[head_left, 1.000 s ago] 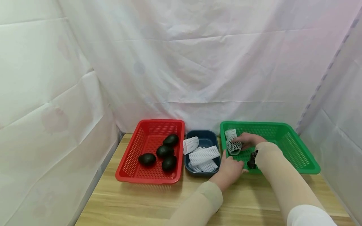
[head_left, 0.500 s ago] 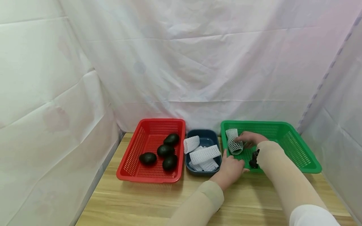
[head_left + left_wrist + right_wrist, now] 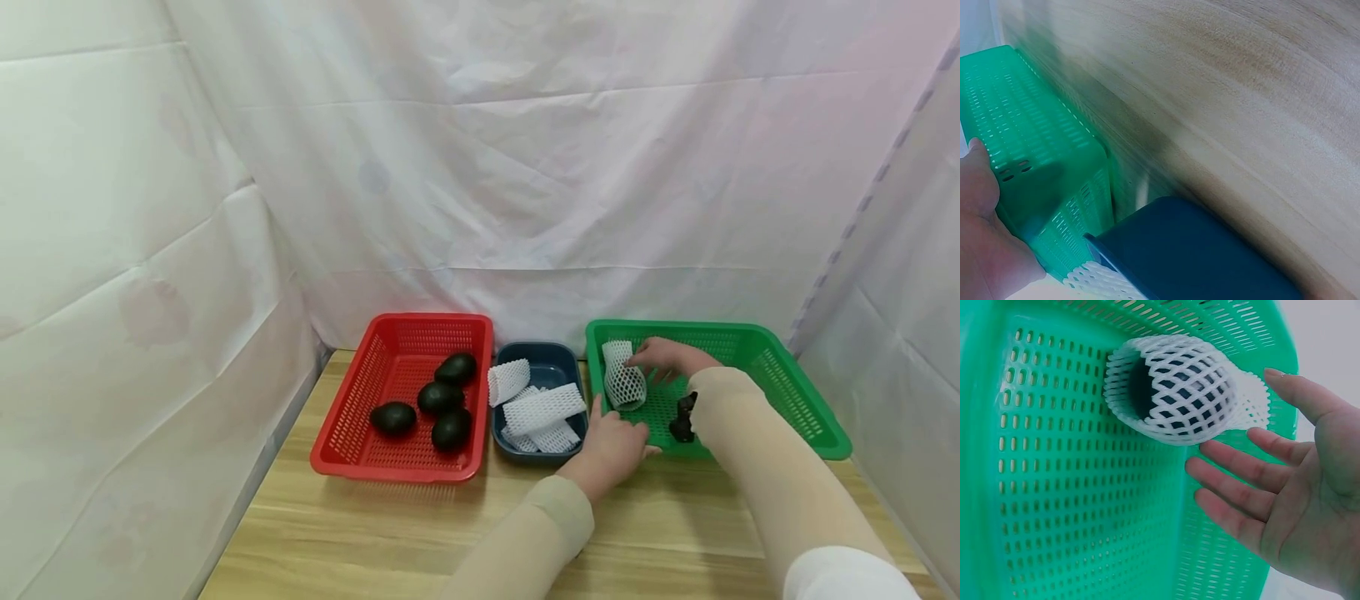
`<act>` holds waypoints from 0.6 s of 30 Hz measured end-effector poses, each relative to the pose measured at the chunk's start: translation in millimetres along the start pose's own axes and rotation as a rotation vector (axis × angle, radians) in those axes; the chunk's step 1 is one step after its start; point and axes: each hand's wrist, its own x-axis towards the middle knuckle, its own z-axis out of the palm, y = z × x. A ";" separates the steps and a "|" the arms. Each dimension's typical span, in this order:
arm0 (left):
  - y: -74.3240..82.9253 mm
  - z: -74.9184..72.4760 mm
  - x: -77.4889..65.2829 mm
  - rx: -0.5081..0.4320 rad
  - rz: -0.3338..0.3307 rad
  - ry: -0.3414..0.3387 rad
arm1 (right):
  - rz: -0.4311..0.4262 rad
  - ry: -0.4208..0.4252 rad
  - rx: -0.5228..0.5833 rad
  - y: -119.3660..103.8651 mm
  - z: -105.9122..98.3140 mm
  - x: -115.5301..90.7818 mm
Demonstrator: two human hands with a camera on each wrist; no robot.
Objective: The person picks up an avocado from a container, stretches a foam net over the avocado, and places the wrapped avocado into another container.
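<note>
A dark avocado (image 3: 1141,394) sits inside a white foam net sleeve (image 3: 624,385) at the left end of the green basket (image 3: 795,396). My right hand (image 3: 667,358) is over that basket, just right of the sleeve. Its fingers are spread and relaxed in the right wrist view, with fingertips (image 3: 1210,450) right at the sleeve's edge and nothing held. My left hand (image 3: 611,446) grips the basket's near left corner, index finger along the left rim. In the left wrist view its thumb (image 3: 977,153) lies against the basket's outer wall.
Left of the green basket stands a dark blue bin (image 3: 551,354) with several white foam net sleeves (image 3: 543,408). Farther left is a red basket (image 3: 337,425) holding several dark avocados (image 3: 441,398). A pale curtain (image 3: 525,167) hangs behind the wooden table (image 3: 390,533).
My right hand has drawn slightly back and right from the foam net sleeve, its fingers loosening off it. The sleeved avocado stays in the basket, and my left hand keeps its place.
</note>
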 end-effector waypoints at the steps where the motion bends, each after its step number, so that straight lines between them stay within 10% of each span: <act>1: -0.1 -1.2 -0.8 0.001 0.001 0.001 | -0.004 0.003 0.000 -1.8 -0.4 -1.7; 18: 1.4 -4.8 -3.4 -0.018 -0.002 0.003 | -0.114 -0.023 -0.028 -13.3 -5.2 -28.6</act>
